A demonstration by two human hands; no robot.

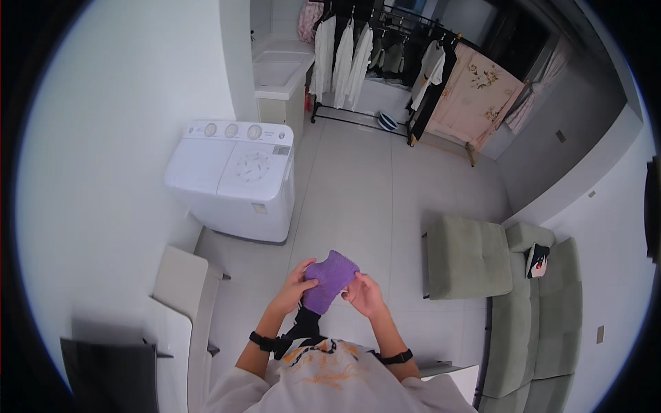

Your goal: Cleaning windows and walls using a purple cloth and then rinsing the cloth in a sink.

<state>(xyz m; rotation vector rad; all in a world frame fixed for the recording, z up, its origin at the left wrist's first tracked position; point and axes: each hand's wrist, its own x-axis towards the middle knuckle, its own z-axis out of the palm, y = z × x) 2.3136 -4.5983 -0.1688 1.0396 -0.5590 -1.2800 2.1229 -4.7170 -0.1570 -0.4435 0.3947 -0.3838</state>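
A piece of purple cloth (329, 281) hangs in front of my body, held up between both hands. My left hand (296, 286) grips its left edge, the thumb lying across the front and the fingers behind. At the upper right corner, my right hand (365, 292) pinches the cloth between thumb and fingertips. Below the cloth, near my left wrist, a black thing with white marks (308, 319) shows in part; I cannot make out what it is. Dark straps circle both forearms.
A white twin-tub washing machine (237, 168) stands ahead on the left, with a sink (281, 69) beyond it. Clothes hang on a black rack (365, 122) at the back. A green sofa (520, 330) lines the right side; a dark screen (113, 375) is at lower left.
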